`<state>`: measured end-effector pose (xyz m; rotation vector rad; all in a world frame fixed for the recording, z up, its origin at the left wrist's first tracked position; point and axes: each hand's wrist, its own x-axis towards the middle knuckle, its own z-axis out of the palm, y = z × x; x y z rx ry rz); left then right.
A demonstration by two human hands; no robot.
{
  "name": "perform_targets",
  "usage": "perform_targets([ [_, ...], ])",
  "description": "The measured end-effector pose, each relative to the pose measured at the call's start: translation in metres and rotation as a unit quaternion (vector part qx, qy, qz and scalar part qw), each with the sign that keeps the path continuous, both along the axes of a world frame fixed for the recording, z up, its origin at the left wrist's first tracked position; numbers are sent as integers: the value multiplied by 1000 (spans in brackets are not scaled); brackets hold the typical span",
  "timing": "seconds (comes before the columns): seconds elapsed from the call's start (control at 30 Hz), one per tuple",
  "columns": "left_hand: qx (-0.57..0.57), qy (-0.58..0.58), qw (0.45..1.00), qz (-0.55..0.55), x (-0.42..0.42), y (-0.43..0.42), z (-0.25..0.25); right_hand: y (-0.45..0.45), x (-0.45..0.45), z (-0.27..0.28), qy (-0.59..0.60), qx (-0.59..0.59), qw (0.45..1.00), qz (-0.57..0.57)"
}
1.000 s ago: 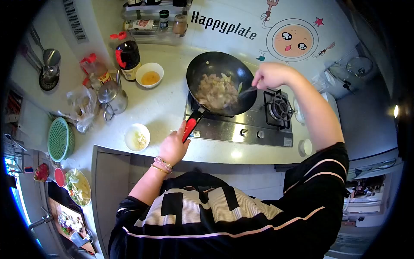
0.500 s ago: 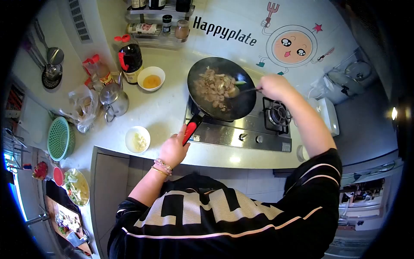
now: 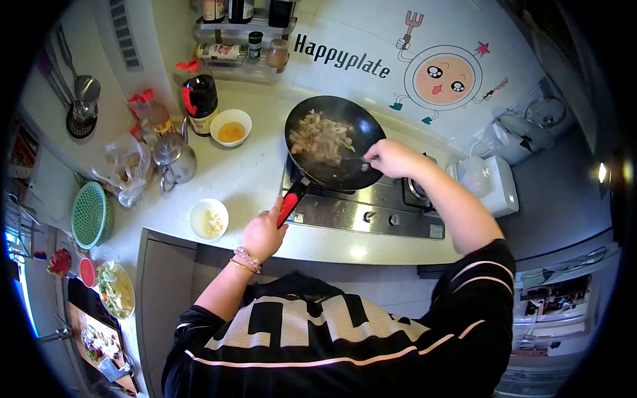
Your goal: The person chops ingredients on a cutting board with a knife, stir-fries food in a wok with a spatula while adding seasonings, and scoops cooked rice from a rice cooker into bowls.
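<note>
A black wok (image 3: 368, 126) stands on the left part of the gas stove (image 3: 332, 212), with browned meat pieces and some green bits (image 3: 322, 139) mostly on its left side. My left hand (image 3: 262, 232) is closed on the wok's red and black handle (image 3: 289, 202). Over the wok's right rim, my right hand (image 3: 390, 159) grips a spatula (image 3: 355, 159), whose lower end is among the food and hard to make out.
Left of the wok are a bowl of garlic (image 3: 209, 219), a bowl of egg-coloured liquid (image 3: 231, 129), a sauce bottle (image 3: 200, 103) and a metal pot (image 3: 174, 159). A green basket (image 3: 92, 214) and a vegetable plate (image 3: 115, 289) lie further left.
My right hand has moved down and to the left with the spatula. The meat has shifted about in the wok. My left hand still holds the handle.
</note>
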<state>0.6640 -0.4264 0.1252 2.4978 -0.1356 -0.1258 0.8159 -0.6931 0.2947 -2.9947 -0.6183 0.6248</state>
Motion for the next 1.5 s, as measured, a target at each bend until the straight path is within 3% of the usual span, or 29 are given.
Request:
perform_targets([
  [0.07,1,2,1000,2,0,0,0,-1,15,-22,-74,23,996,-38],
  [0.17,0,1,1000,8,-1,1,0,-33,23,-11,6,134,977,-166],
  [0.27,-5,-4,1000,9,-1,-2,-3,-57,13,22,44,167,944,-280],
  [0.37,-5,-7,1000,7,-1,1,-3,-57,18,9,-31,145,959,-242],
  [0.43,-5,-11,1000,6,-1,0,-3,-35,18,-18,-107,72,987,-101],
  [0.5,-8,-17,1000,6,-1,0,-2,-18,14,-28,-106,31,993,-37],
  [0.57,-7,-16,1000,8,-2,1,-2,-16,8,0,-53,44,998,-12],
  [0.63,-4,-10,1000,9,0,0,-2,-18,7,46,69,20,994,-79],
  [0.73,-13,-17,1000,7,-1,1,-5,-11,3,84,93,-134,986,-29],
  [0.83,-2,-4,1000,4,0,2,-3,-16,19,56,1,-238,970,58],
  [0.87,-1,-4,1000,4,0,2,-3,-19,27,37,-53,-259,964,33],
  [1.0,-8,-8,1000,-2,-1,1,-6,-10,28,3,-185,-154,969,65],
  [1.13,7,6,1000,-1,0,3,0,-12,-1,46,-191,-220,953,82],
  [1.27,8,2,1000,0,1,2,1,-24,-6,73,-5,-195,978,72],
  [1.37,21,0,1000,-3,1,2,3,2,-10,47,94,-7,996,2],
  [1.5,28,-11,1000,-6,1,3,1,-6,27,-9,-4,71,997,-38],
])
